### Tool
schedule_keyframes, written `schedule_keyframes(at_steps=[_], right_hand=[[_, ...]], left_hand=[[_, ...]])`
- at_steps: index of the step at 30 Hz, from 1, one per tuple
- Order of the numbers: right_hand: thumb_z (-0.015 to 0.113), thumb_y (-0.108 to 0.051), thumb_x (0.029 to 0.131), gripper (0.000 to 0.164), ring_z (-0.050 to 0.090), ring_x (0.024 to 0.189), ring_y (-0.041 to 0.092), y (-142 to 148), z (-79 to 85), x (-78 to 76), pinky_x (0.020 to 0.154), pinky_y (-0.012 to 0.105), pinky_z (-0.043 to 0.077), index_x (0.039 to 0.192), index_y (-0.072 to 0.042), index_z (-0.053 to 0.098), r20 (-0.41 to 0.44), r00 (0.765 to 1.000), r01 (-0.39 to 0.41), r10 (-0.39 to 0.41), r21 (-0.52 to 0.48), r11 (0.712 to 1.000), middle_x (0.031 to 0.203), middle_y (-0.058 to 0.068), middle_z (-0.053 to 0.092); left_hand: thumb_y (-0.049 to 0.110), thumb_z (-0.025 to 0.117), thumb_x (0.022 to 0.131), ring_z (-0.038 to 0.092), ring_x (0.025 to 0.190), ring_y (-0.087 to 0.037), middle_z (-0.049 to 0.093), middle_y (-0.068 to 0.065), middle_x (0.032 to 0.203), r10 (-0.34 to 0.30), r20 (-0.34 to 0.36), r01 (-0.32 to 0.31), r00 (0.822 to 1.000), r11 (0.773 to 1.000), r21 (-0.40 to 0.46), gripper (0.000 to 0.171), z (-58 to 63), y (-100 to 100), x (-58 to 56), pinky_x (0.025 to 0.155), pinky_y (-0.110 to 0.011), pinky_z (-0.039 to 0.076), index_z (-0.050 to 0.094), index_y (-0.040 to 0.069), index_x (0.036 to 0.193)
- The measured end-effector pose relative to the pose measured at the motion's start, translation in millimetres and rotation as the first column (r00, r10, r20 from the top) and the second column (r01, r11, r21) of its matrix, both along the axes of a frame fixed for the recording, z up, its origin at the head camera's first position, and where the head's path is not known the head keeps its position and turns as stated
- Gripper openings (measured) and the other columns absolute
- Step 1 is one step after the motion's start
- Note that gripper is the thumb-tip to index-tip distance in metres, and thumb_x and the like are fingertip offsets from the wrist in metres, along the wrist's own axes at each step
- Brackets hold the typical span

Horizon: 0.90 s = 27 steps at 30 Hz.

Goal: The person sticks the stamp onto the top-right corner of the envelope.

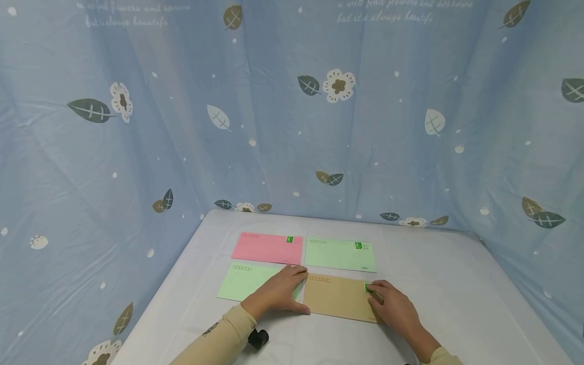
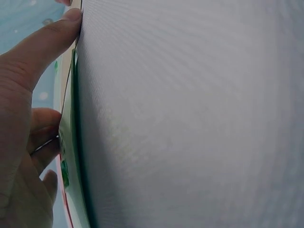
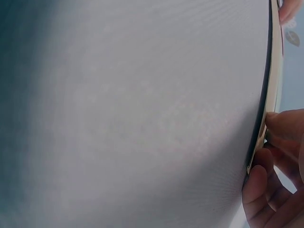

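Note:
A brown envelope (image 1: 337,296) lies flat on the white-covered table. My left hand (image 1: 283,291) rests at its left end with fingers spread, the thumb (image 2: 47,42) at the near corner. Beneath that hand, part of a light green envelope (image 1: 244,281) is hidden. At the brown envelope's upper right corner, my right hand (image 1: 392,306) pinches a small green stamp (image 1: 367,287) with its fingertips, which partly cover it. The right fingers (image 3: 256,183) are curled beside the envelope's right edge.
Behind these lie a pink envelope (image 1: 269,248) and another light green envelope (image 1: 339,255), each with a green stamp at upper right. A small black object (image 1: 258,338) sits by the left forearm. Blue patterned curtain (image 1: 292,126) surrounds the table (image 1: 438,284).

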State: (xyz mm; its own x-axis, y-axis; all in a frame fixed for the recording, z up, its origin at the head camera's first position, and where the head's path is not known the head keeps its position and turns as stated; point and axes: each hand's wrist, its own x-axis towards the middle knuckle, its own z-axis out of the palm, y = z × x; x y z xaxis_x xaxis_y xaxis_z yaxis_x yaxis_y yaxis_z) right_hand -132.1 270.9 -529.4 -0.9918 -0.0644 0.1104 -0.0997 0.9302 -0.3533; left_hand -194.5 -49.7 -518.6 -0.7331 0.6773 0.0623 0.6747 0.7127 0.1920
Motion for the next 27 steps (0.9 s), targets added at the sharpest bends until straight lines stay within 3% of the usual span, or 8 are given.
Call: schedule_keyframes(at_steps=[8, 18, 27], right_hand=[[0.068, -0.031, 0.084, 0.033, 0.061, 0.102, 0.020, 0.4, -0.5, 0.5, 0.081, 0.042, 0.051, 0.113, -0.017, 0.068, -0.015, 1.000, 0.000, 0.000, 0.008, 1.000, 0.120, 0.000, 0.059], [0.071, -0.026, 0.080, 0.028, 0.062, 0.096, 0.017, -0.6, 0.7, -0.2, 0.071, 0.035, 0.053, 0.108, -0.019, 0.070, -0.026, 0.999, 0.026, -0.027, -0.041, 0.999, 0.118, -0.002, 0.059], [0.072, -0.026, 0.081, 0.028, 0.062, 0.096, 0.016, -1.6, 2.8, 1.2, 0.073, 0.035, 0.053, 0.108, -0.020, 0.070, -0.028, 0.999, 0.015, -0.016, -0.052, 0.999, 0.118, -0.003, 0.059]], left_hand=[[0.079, 0.059, 0.062, 0.033, 0.133, -0.018, 0.039, 0.000, 0.143, 0.001, -0.001, -0.001, 1.000, 1.000, 0.003, 0.102, -0.1, 0.0, 0.2, 0.109, -0.034, 0.030, 0.044, 0.013, 0.138], [0.081, 0.057, 0.061, 0.033, 0.133, -0.019, 0.039, 0.000, 0.144, -0.002, -0.015, 0.002, 1.000, 1.000, -0.011, 0.104, -1.8, 0.3, -1.2, 0.109, -0.035, 0.030, 0.045, 0.013, 0.138], [0.081, 0.057, 0.062, 0.033, 0.134, -0.019, 0.038, 0.000, 0.144, 0.003, -0.003, -0.003, 1.000, 1.000, -0.001, 0.104, -1.8, -0.1, -0.8, 0.109, -0.035, 0.029, 0.044, 0.013, 0.139]])
